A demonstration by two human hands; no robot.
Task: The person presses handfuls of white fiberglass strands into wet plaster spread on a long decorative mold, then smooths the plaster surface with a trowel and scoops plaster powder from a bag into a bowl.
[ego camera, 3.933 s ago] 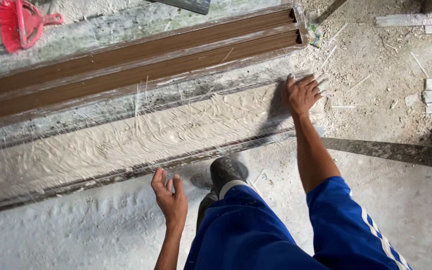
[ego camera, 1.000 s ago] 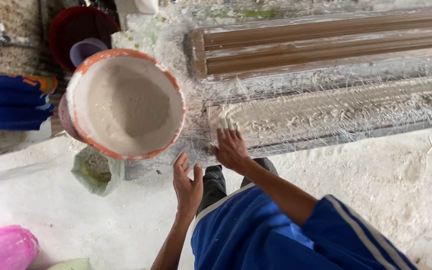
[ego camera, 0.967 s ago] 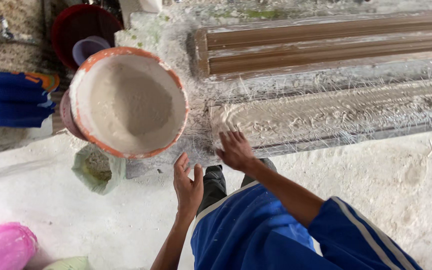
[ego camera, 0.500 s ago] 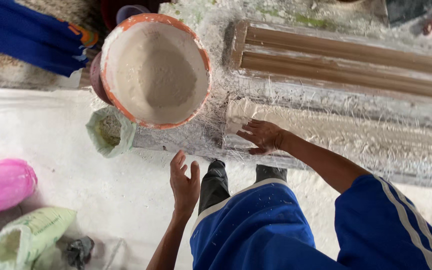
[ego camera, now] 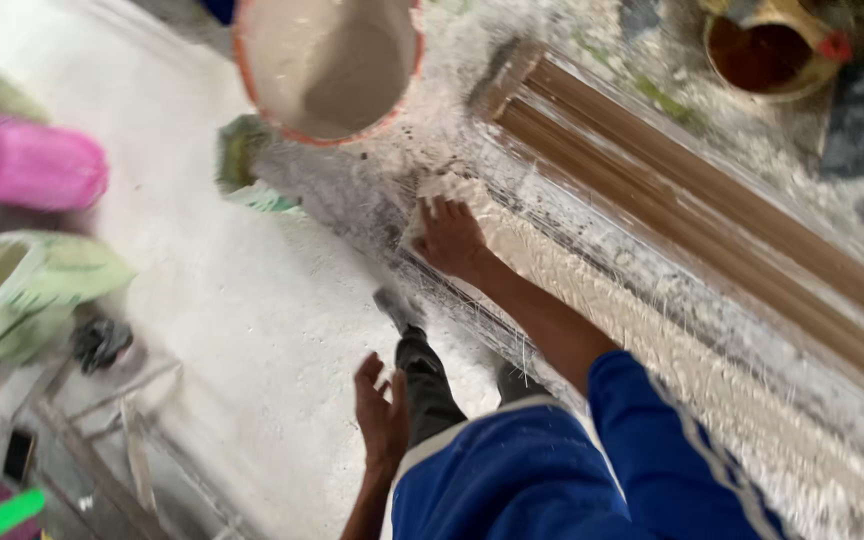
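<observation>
The white dusty floor (ego camera: 222,310) filled most of what you saw, all pale with powder. Across the right side ran a long wet plaster strip (ego camera: 652,340), full of thin fibres, going from near the middle down to the bottom right corner. Just beside it, further from you, lay a long brown mould (ego camera: 712,210) with ridges along it, going the same slanted way.

At the top sat a big round bucket (ego camera: 327,60) with an orange rim, and it had pale plaster mix inside. In the top right corner was a smaller yellow tub (ego camera: 762,50) with dark brown stuff in it. On the left lay a pink bag (ego camera: 32,165) and, below it, a green-and-white sack (ego camera: 27,290). A little green bag (ego camera: 242,160) sat just under the bucket.

Your blue trousers (ego camera: 512,480) and blue sleeve (ego camera: 662,450) with a white stripe showed at the bottom. One dark boot (ego camera: 397,310) stood on the floor near the strip.

Your right hand (ego camera: 449,238) lay flat on the near end of the plaster strip, fingers spread out and pressing down, not gripping anything. Your left hand (ego camera: 382,410) hung in the air above the floor, close to your knee, with the fingers loose and open and nothing in it. It was well apart from the strip.
</observation>
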